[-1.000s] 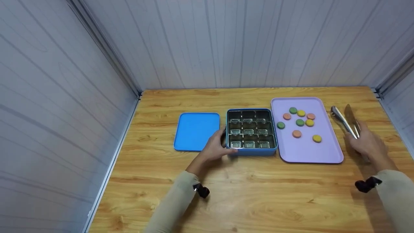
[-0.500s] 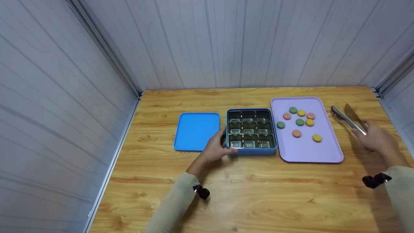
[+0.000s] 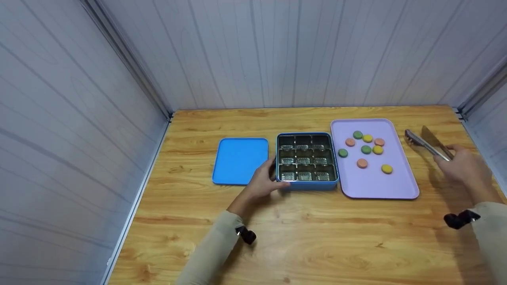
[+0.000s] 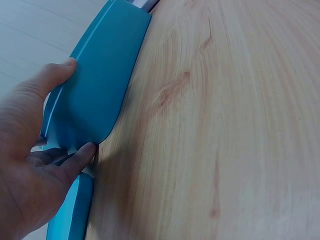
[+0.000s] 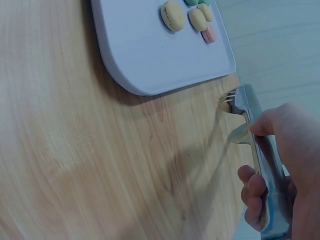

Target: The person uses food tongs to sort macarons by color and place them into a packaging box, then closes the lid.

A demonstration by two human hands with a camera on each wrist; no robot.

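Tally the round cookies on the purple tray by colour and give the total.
Green cookies: 3
Yellow cookies: 3
Orange cookies: 3
Total on the purple tray: 9

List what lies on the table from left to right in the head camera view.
Blue lid → left hand → blue box → purple tray with the cookies → tongs → right hand.

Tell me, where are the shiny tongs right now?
In the head view the tongs are on the right side, gripped by the right hand above the wooden table, just right of the purple tray.
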